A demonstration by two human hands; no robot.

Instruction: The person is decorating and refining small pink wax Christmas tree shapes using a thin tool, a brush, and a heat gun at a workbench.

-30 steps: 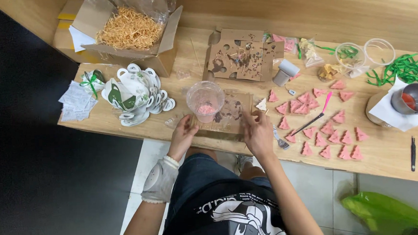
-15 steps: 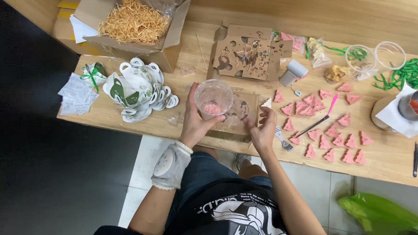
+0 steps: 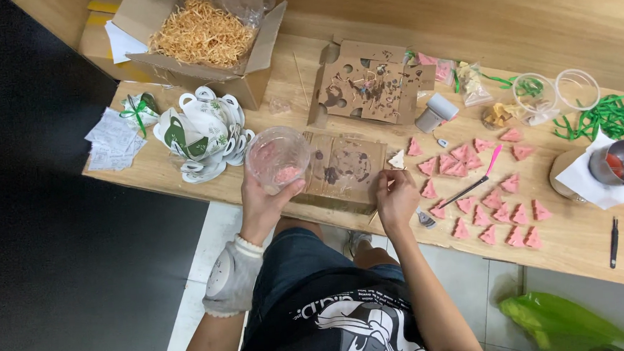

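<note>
Over the wooden table (image 3: 371, 226), left hand (image 3: 262, 199) grips clear cup (image 3: 277, 157) from below.

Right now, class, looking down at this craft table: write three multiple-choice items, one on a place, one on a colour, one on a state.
1. Where is the box of straw-like shreds?
A. far left
B. near right edge
C. on the floor

2. What colour are the small triangles?
A. blue
B. pink
C. black

3. The left hand is
A. flat on the table
B. holding a clear cup
C. inside the box

Key: 1 A, it sits at the table's far left corner; 2 B, all look pink; 3 B, fingers wrap the cup.
</note>
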